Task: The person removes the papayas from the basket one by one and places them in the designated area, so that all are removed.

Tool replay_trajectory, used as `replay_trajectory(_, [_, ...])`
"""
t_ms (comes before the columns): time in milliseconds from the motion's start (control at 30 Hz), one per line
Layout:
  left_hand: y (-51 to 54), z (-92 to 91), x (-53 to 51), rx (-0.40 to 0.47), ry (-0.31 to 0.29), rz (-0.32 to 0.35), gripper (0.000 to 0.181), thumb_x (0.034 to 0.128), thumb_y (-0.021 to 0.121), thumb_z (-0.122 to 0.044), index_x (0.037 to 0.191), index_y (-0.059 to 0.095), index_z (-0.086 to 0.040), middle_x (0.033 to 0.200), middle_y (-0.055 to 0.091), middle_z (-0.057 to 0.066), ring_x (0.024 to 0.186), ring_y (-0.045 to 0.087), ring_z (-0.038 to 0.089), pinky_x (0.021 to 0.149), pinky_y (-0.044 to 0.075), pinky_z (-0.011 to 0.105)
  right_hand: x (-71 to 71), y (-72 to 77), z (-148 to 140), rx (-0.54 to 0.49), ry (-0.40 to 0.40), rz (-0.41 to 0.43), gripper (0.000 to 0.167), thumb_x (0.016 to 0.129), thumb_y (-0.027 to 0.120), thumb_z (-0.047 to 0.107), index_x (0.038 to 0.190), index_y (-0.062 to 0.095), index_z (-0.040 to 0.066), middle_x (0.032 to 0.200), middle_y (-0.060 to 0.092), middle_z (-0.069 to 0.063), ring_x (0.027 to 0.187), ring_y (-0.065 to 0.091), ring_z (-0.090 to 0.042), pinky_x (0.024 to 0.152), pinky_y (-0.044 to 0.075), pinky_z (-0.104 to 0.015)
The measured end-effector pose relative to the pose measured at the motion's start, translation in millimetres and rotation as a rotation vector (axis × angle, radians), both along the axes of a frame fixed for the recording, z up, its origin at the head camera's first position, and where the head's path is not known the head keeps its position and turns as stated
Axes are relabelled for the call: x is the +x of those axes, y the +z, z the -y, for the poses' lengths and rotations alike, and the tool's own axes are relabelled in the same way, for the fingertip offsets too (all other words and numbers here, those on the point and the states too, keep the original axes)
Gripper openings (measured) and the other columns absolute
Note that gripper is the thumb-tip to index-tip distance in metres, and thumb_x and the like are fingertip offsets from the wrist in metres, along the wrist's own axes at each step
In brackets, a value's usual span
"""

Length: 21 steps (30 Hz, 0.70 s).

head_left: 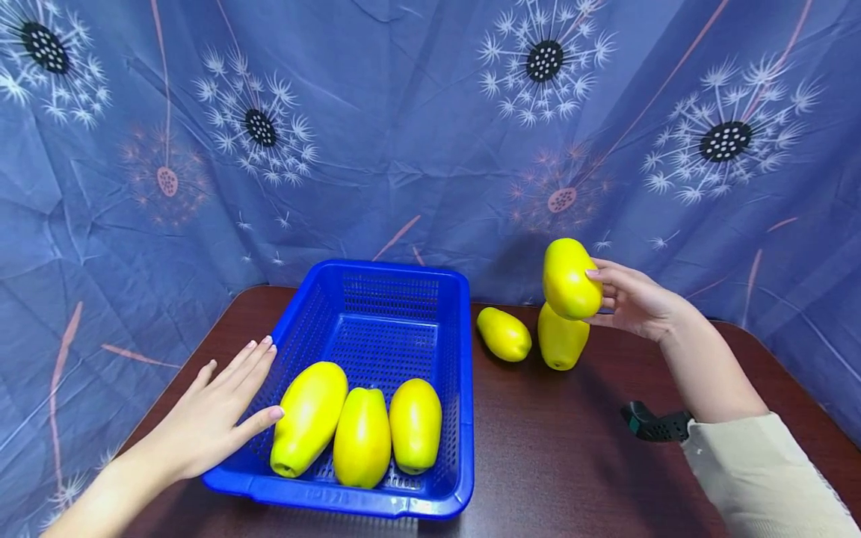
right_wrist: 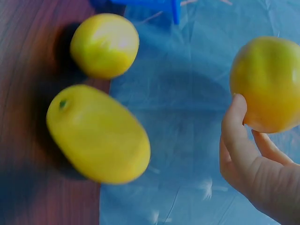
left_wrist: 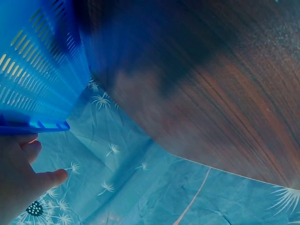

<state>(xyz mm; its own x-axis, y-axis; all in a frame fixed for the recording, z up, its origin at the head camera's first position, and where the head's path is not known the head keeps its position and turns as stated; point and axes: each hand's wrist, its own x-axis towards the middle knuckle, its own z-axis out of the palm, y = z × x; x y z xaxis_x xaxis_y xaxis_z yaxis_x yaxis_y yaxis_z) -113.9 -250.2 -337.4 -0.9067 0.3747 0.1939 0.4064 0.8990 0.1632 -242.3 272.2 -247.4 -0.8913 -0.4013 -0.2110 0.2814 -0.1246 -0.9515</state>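
My right hand [head_left: 635,299] grips a yellow papaya [head_left: 570,278] by its right side, raised above the table's back right. In the right wrist view, thumb and fingers curl against that papaya [right_wrist: 269,84]. Behind and below it in the head view stands another papaya [head_left: 562,344], partly hidden, and a smaller-looking papaya [head_left: 504,335] lies to its left. My left hand [head_left: 211,418] lies with fingers spread on the left rim of a blue plastic basket [head_left: 467,388]. Three papayas, among them a large greenish-yellow papaya [head_left: 312,411], lie side by side in the basket's near end.
The dark brown wooden table [head_left: 538,448] meets a blue curtain [head_left: 403,134] with dandelion prints at its back and sides. A black strap-like device [head_left: 655,424] sits at my right wrist, by the beige sleeve [head_left: 760,471].
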Motion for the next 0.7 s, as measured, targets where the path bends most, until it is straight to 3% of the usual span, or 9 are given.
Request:
replay_trajectory(300, [-1.6, 0.6, 0.3, 0.005, -0.005, -0.016, 0.075, 0.0919, 0.05, -0.047, 0.147, 0.024, -0.003, 0.152, 0.023, 0.017, 0.141, 0.013, 0.028, 0.103, 0.011, 0.065, 4.9, -14.8, -35, 0.061, -0.075, 0.015, 0.022, 0.096, 0.048, 0.017, 0.114, 0.052, 0.028, 0.098, 0.065, 0.001, 0.086, 0.063, -0.018, 0.075, 0.053, -0.037])
replay_trajectory(700, [-1.1, 0.2, -0.8, -0.002, 0.0, -0.004, 0.075, 0.0921, 0.049, -0.047, 0.147, 0.023, -0.004, 0.152, 0.022, 0.016, 0.14, 0.016, 0.032, 0.104, 0.007, 0.064, 8.7, -34.5, -67, 0.085, -0.132, 0.04, 0.017, 0.095, 0.051, 0.016, 0.104, 0.056, 0.029, 0.094, 0.065, 0.002, 0.082, 0.064, -0.017, 0.073, 0.054, -0.036])
